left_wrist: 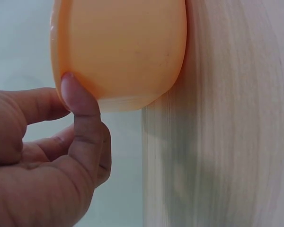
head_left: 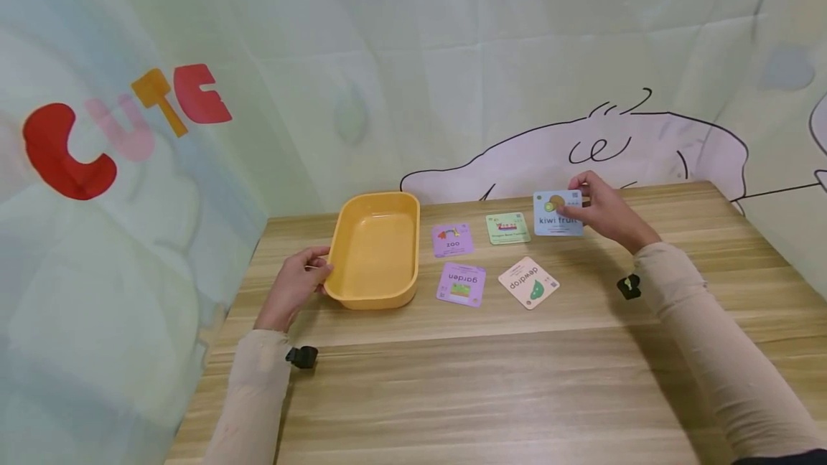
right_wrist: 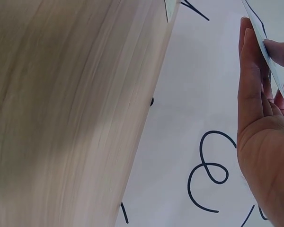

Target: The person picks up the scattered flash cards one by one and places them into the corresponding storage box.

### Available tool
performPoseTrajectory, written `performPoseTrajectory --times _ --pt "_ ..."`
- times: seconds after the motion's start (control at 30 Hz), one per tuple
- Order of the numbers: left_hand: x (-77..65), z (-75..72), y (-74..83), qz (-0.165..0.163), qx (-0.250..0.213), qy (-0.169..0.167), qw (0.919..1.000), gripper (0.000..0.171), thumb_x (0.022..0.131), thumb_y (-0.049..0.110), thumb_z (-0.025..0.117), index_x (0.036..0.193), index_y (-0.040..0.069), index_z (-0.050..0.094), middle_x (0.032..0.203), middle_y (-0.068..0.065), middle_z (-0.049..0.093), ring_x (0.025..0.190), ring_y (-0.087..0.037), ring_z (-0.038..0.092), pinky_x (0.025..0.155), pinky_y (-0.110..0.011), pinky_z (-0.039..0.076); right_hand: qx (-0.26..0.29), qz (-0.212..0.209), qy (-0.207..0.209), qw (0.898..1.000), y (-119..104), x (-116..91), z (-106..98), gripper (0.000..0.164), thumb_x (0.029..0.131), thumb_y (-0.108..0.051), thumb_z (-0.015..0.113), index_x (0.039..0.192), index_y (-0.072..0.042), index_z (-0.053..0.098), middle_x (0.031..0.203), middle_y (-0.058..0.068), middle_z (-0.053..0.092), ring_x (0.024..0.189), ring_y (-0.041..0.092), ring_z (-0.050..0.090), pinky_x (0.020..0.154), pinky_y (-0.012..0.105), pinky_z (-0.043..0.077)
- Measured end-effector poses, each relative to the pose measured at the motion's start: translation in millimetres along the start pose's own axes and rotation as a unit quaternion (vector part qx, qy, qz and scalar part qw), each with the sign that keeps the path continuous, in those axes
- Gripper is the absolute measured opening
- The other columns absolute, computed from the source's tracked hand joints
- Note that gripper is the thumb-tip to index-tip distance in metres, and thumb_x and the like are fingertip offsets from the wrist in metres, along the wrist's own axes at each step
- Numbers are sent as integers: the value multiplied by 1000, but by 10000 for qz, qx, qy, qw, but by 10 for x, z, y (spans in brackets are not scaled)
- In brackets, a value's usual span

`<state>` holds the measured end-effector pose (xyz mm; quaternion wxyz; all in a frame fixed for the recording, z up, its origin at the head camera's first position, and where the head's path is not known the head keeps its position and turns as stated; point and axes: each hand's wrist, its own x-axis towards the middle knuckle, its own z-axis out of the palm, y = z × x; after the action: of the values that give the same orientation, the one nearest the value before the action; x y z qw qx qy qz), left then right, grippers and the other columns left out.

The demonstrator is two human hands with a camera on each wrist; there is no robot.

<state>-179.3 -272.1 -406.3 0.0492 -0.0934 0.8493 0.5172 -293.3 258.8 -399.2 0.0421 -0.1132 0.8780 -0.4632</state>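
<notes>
My left hand (head_left: 298,284) pinches the near left rim of a yellow plastic tray (head_left: 377,303). In the left wrist view the thumb (left_wrist: 79,94) lies inside the rim and the fingers are outside. My right hand (head_left: 607,210) holds a blue "kiwi fruit" card (head_left: 549,224) between thumb and fingers, its face toward the head camera. The right wrist view has the card (right_wrist: 270,54) edge-on. Between the tray and that hand lie a purple "zoo" card (head_left: 453,240), a green card (head_left: 507,229), a purple "garden" card (head_left: 461,284) and a pink "dewdrop" card (head_left: 528,283).
The wooden table (head_left: 452,393) runs back to a printed cloth (head_left: 388,92) with a cartoon drawing. "CUTE" letters (head_left: 71,156) show on the cloth at the left. Black devices are strapped at both wrists.
</notes>
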Motion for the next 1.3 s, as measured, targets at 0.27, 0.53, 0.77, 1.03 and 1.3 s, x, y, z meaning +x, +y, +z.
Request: performPoseTrajectory --times 0.27,0.53,0.77,1.03,1.3 --pt "7 -6 -20 126 -18 -31 9999 43 105 11 53 146 -2 48 115 -14 50 86 -20 55 69 -28 57 68 7 -41 10000 -36 31 36 42 97 -12 68 124 -5 37 124 25 55 103 33 60 74 27 53" --pt "14 -7 -16 69 20 28 10000 42 105 11 53 146 -1 49 115 -14 50 87 -21 55 69 -27 57 204 4 -87 9998 -62 71 77 45 96 -13 70 126 -5 37 126 25 54 105 32 59 75 27 53" --pt "17 -7 -12 -7 38 38 10000 42 105 12 54 146 0 49 116 -14 49 88 -22 55 70 -26 57 281 -60 -95 9995 -129 79 112 45 96 -13 71 126 -5 38 127 26 54 104 32 60 74 25 53" --pt "14 -5 -9 2 27 31 10000 42 105 11 54 146 0 49 116 -14 50 88 -22 55 70 -27 57 219 -143 -132 9996 -151 93 155 46 96 -16 71 129 -5 41 126 26 56 101 30 61 73 26 54" --pt "18 7 -23 43 -16 17 10000 42 105 10 54 145 -1 49 115 -15 52 86 -20 56 69 -27 57 226 -175 -250 9993 -188 90 192 42 96 -19 71 133 -9 53 122 19 59 98 28 61 75 29 54"
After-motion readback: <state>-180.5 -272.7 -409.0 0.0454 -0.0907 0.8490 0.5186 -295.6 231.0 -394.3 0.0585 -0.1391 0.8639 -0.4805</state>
